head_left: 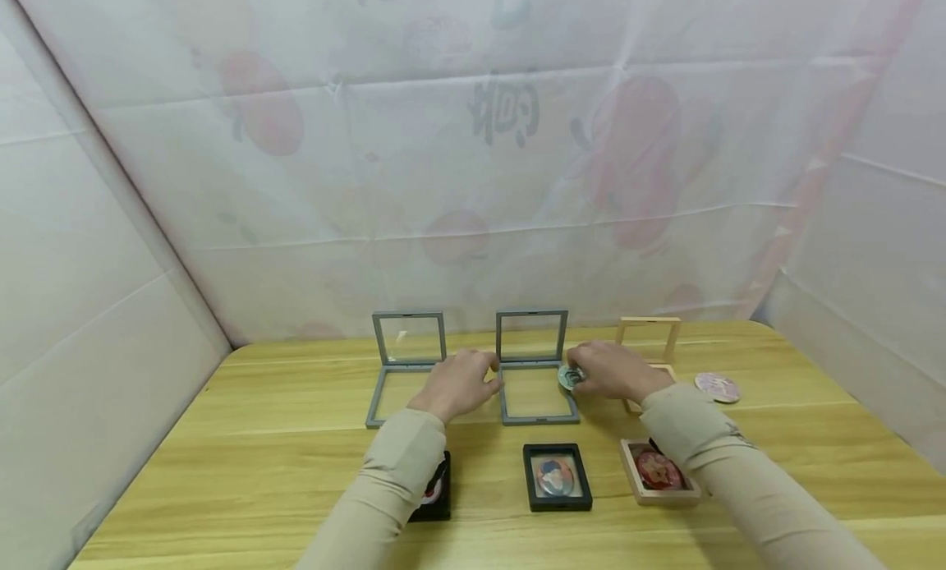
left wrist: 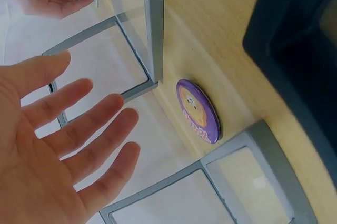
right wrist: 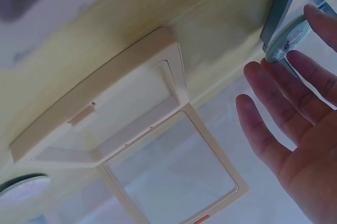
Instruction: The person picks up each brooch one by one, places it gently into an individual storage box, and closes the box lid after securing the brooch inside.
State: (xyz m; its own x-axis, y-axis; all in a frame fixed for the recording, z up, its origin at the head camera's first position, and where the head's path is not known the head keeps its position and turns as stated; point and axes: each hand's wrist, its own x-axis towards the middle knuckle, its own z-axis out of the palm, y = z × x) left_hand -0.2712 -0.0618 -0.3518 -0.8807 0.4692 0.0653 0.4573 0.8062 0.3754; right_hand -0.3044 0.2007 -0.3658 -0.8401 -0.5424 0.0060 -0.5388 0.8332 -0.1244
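Observation:
My right hand (head_left: 613,371) pinches a pale green round badge (head_left: 569,378) between thumb and fingers, over the right edge of the middle grey display frame (head_left: 541,420), whose lid stands raised. In the right wrist view, the badge (right wrist: 288,40) is tilted beside the grey rim. My left hand (head_left: 460,383) is at that frame's left side, fingers spread and holding nothing in the left wrist view. A purple round badge (left wrist: 199,111) lies on the table between the two grey frames; in the head view the left hand hides it.
Another opened grey frame (head_left: 373,397) stands left, an opened beige frame (head_left: 650,319) right. Farther right lies a pink round badge (head_left: 717,387). Nearer me are a black case (head_left: 529,480), a pale pink case (head_left: 668,498) and a partly hidden black case (head_left: 430,512), each with a badge inside.

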